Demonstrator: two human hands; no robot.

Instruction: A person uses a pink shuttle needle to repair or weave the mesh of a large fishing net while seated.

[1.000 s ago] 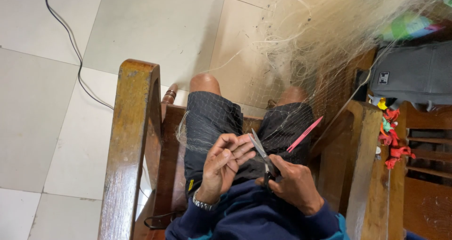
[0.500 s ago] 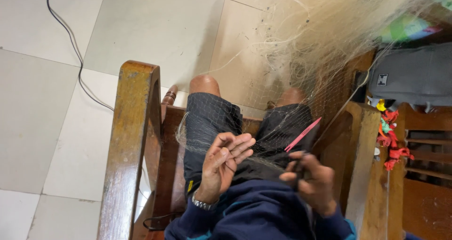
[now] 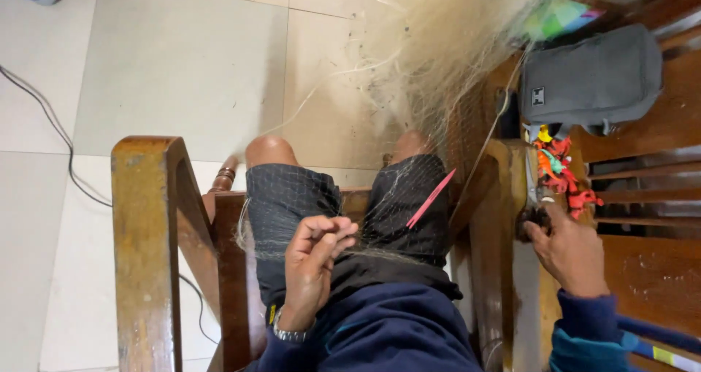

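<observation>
Left hand (image 3: 315,259) resting in the lap, palm turned up and inward, fingers (image 3: 337,233) curled and pinched together at the tips, wrist bent, forearm in a dark blue sleeve running down out of view. Right hand (image 3: 568,249) stretched well out to the right side, back facing the camera, fingers closed, forearm sleeved in blue, angled up from the lower right corner.

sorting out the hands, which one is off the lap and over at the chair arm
The right hand, reaching to the wooden armrest by the scissors; the left hand rests on the net over the lap.
</observation>
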